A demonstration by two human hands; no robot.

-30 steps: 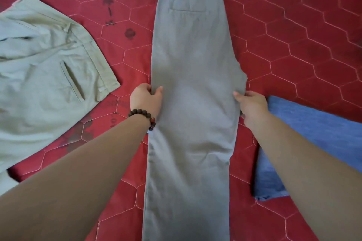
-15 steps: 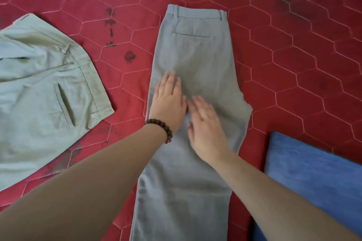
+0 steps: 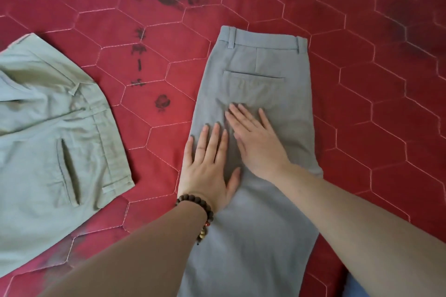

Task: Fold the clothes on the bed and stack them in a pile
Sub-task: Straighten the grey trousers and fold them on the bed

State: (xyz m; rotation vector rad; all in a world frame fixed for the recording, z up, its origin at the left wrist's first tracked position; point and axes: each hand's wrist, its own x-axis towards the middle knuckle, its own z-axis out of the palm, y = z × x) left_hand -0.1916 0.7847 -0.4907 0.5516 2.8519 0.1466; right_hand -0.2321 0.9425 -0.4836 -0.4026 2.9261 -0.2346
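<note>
Both hands are lying flat, fingers straight, gripping nothing: the left hand (image 3: pixel 207 166) and right hand (image 3: pixel 255 142) are pressing grey trousers (image 3: pixel 260 200) halved lengthwise on the bed (image 3: pixel 362 108). Left of them, green trousers (image 3: pixel 48 147) are waiting unfolded; no pile is showing yet.

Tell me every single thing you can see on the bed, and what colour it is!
grey trousers: one, grey, folded lengthwise, middle of the bed, waistband at the far end
green trousers: one, pale green, left side, crumpled
blue cloth: one, blue, bottom right corner, mostly out of view
bed cover: one, red with hexagon stitching and dark marks, under everything
bead bracelet: one, dark brown, on the left wrist
left hand: one, flat on the grey trousers
right hand: one, flat on the grey trousers, beside the left
</note>
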